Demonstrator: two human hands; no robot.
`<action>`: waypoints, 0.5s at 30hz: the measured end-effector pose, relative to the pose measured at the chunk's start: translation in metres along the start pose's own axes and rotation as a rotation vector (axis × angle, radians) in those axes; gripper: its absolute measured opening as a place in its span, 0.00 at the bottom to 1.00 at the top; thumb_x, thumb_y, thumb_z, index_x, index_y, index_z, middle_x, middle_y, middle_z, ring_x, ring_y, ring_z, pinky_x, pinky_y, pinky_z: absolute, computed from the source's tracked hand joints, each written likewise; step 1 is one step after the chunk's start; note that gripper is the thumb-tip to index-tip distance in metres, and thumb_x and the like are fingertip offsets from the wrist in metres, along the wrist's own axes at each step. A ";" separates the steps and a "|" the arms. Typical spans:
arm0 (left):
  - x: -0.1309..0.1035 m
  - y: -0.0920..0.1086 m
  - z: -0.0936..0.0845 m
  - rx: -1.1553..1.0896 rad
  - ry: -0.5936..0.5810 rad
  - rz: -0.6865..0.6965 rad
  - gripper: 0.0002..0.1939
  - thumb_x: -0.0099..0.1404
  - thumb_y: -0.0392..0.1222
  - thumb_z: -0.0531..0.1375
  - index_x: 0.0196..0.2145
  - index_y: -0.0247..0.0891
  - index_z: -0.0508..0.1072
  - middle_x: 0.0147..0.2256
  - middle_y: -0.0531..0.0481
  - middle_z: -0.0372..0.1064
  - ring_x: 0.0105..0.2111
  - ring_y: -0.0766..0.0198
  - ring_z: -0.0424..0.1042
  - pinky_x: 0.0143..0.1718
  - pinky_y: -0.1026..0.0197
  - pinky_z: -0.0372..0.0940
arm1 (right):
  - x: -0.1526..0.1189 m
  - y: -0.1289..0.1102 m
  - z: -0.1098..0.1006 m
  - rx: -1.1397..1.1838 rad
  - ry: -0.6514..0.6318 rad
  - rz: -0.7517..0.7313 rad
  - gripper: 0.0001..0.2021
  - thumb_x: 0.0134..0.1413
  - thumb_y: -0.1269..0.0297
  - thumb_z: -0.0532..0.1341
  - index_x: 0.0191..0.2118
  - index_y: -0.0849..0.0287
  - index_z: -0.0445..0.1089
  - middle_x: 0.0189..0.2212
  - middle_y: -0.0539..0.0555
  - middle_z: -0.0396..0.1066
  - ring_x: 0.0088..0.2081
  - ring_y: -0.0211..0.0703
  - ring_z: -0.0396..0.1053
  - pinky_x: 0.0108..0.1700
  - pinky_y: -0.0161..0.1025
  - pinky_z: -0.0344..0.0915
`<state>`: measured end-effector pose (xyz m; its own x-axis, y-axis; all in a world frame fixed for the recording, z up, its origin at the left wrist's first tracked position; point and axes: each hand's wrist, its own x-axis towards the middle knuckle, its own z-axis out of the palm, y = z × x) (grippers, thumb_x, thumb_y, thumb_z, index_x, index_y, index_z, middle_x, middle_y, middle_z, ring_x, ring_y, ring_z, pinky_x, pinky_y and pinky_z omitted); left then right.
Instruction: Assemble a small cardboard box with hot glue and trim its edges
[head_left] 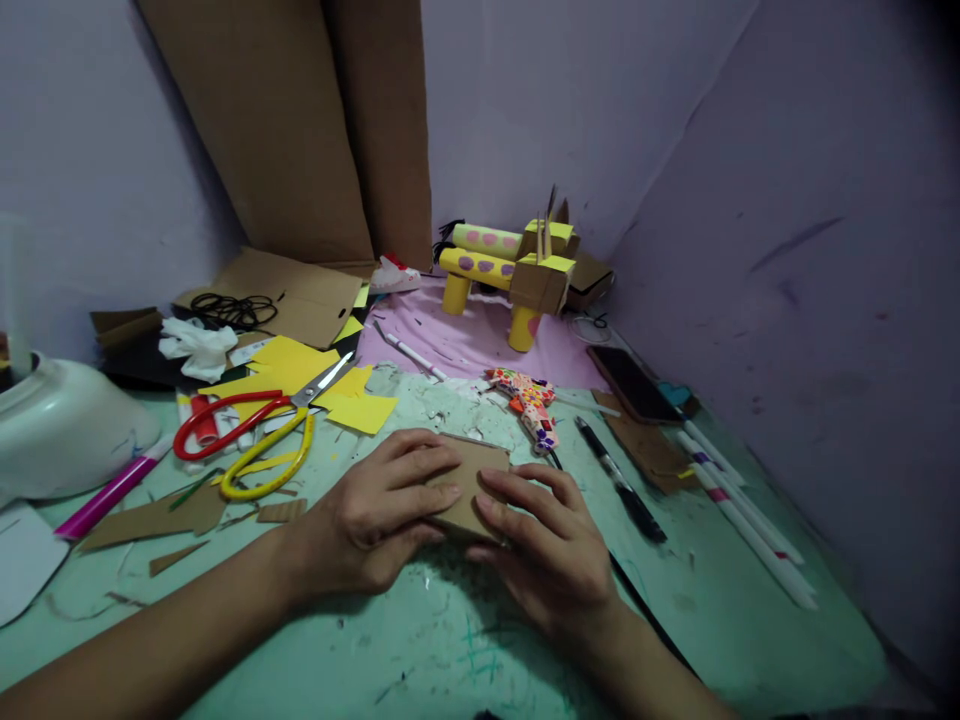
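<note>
A small piece of brown cardboard (471, 480) is held between both hands just above the green table (420, 650). My left hand (394, 510) grips its left side, fingers on top and thumb beneath. On the right side, my right hand (547, 545) has its fingertips on the upper face, with the thumb low at the near edge. Just beyond the cardboard lies a flower-patterned glue gun (531, 405). To the left, scissors (300, 395) with one red and one yellow handle rest on yellow paper scraps (364, 412).
At the back, yellow paper-tube animal figures (480, 265) with cardboard-box heads stand on pink cloth (405, 325). A black pen (621, 480), a phone (634, 383) and white sticks (750, 510) lie on the right. A white pot (75, 430) and a purple marker (112, 490) are at left.
</note>
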<state>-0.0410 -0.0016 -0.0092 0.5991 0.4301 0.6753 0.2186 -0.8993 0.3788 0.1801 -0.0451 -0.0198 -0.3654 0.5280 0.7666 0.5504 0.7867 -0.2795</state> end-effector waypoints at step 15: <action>0.004 -0.001 0.003 -0.058 0.028 0.050 0.19 0.63 0.32 0.59 0.52 0.39 0.71 0.46 0.36 0.76 0.49 0.49 0.73 0.49 0.38 0.68 | 0.002 -0.002 0.002 0.018 0.024 -0.031 0.17 0.58 0.71 0.62 0.54 0.58 0.67 0.39 0.60 0.81 0.41 0.50 0.79 0.48 0.55 0.71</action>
<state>-0.0370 0.0004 -0.0087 0.5864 0.3878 0.7111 0.1437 -0.9138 0.3799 0.1766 -0.0454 -0.0193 -0.3643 0.4957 0.7884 0.5253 0.8084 -0.2656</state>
